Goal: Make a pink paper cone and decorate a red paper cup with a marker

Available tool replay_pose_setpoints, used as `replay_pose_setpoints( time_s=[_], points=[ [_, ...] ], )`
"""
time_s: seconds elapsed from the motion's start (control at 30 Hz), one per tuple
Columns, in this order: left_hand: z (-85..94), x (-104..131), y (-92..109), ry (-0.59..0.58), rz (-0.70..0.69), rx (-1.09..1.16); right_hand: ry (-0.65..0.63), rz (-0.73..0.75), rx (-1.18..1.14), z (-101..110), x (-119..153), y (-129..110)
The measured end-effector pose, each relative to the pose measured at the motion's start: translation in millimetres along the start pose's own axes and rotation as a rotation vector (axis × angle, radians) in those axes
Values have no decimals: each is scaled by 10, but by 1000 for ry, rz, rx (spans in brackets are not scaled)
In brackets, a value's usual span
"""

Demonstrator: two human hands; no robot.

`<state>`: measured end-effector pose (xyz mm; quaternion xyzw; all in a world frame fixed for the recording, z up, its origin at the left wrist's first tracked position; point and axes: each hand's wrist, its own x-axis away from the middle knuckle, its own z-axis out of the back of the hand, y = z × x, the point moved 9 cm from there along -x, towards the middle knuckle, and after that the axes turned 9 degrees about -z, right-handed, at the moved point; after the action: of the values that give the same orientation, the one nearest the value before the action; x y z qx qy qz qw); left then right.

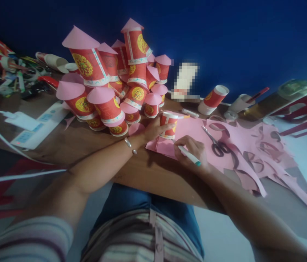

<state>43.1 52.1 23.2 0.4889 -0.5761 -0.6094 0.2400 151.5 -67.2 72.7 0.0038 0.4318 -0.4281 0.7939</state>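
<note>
A red paper cup [166, 125] with a white rim and a yellow emblem is gripped in my left hand [154, 130], its fingers wrapped round the side. The cup rests on pink paper [166, 146]. My right hand [193, 150] holds a white marker with a green end [190, 155], close to the cup's lower right; its writing tip is hidden by the fingers. Dark-handled scissors [217, 143] lie on the pink sheet to the right. Several red cups with pink cone tops [101, 102] are piled left of my left hand.
Cut pink paper scraps [267, 153] spread to the right. Behind stand a red and white cup [213, 100] and a white cup holding a red pen [242, 103]. A power strip [37, 125] with a plugged white charger lies left; clutter fills the far left.
</note>
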Motion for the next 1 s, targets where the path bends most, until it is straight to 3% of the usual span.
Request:
replay_pose_setpoints(
  time_s=[0.77, 1.0],
  points=[
    [79, -3, -98, 47, -3, 50, 8, 28, -59, 14, -10, -21],
    [74, -16, -99, 74, 25, 264, 5, 23, -60, 42, -18, -23]
  ],
)
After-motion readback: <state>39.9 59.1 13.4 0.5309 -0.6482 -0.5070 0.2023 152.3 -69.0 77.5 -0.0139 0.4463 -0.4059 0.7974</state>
